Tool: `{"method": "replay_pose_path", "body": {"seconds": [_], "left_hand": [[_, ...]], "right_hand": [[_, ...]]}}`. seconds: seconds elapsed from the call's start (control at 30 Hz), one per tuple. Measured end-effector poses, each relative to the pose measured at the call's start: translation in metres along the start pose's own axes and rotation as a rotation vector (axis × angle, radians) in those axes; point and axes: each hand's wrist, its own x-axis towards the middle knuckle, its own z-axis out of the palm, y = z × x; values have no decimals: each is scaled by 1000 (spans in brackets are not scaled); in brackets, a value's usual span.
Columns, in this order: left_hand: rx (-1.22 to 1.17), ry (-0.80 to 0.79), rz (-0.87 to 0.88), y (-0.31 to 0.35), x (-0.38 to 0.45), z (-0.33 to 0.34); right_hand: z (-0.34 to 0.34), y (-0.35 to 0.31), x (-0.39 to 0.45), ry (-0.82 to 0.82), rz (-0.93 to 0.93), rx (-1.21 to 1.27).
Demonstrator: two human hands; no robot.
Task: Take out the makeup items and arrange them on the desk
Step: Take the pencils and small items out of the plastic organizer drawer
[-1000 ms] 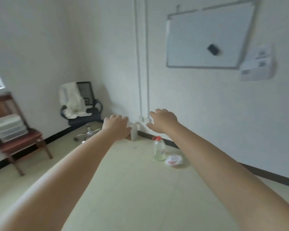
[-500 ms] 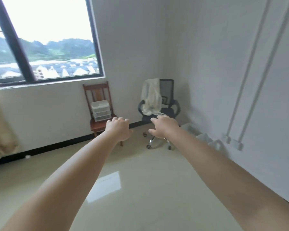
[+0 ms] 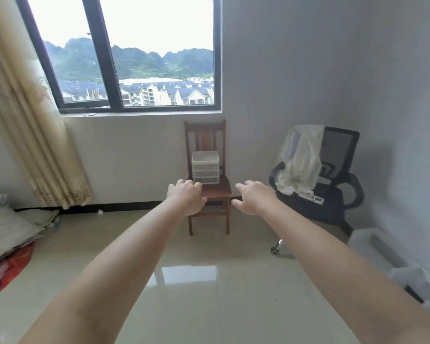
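Approach step, nothing taken out yet. Left hand (image 3: 186, 198) & right hand (image 3: 255, 197) held out, grips loose, empty. Next: reach drawer organizer (image 3: 205, 167) on wooden chair (image 3: 209, 192), prob. open it.

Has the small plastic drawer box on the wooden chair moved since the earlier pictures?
No. The drawer box sits on the wooden chair seat as before; only the camera turned, bringing the chair to centre.

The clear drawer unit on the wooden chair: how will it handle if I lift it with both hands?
The drawer unit looks like thin clear plastic, so probably light and rigid. Its stacked drawers may slide out if it tilts. The walls look smooth, possibly slippery.
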Motion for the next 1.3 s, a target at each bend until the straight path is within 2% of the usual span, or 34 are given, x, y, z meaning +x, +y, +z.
{"method": "replay_pose_path", "body": {"seconds": [0.3,0.83,1.07,1.3], "left_hand": [[-16,-1,-21,-52,232,-4],[20,-99,-98,-151,651,53],[4,-242,-73,-197,797,127],[-13,-411,131,-231,943,234]], "right_hand": [[-7,28,241,-55,15,12],[57,85,687,-151,3,26],[130,84,832,-287,11,43],[246,77,948,-490,226,254]]}}
